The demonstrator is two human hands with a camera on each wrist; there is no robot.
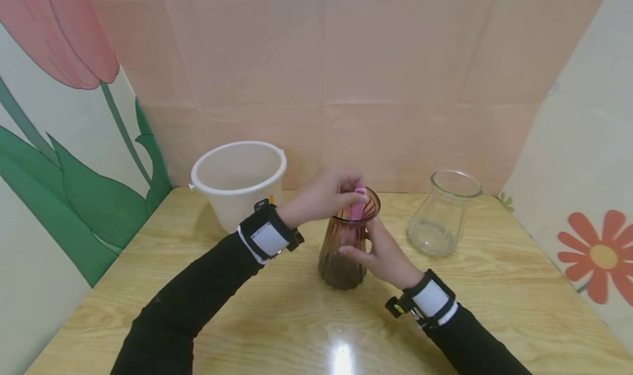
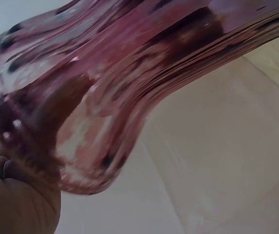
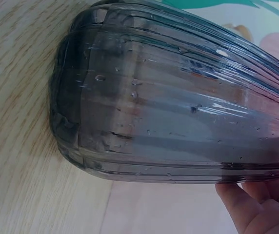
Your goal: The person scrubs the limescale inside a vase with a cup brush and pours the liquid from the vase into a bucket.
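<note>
A brown-tinted ribbed glass vase (image 1: 343, 254) stands upright on the wooden table (image 1: 494, 287). My left hand (image 1: 352, 196) is over its mouth and pinches a pink object (image 1: 359, 203) that dips into the neck; most of the object is hidden. My right hand (image 1: 365, 247) grips the vase's right side at mid-height. Water or dark residue sits in the vase's bottom. The left wrist view is filled by the vase's neck (image 2: 129, 73), with part of my left hand (image 2: 17, 200) at the bottom left. The right wrist view shows the vase's body (image 3: 178, 97), with droplets on the glass, and my right hand's fingers (image 3: 261, 204).
A white plastic bucket (image 1: 238, 180) stands at the back left of the table. A clear glass vase (image 1: 442, 216) stands at the back right. Painted panels close in the left, back and right sides. Bare table lies in front of my arms.
</note>
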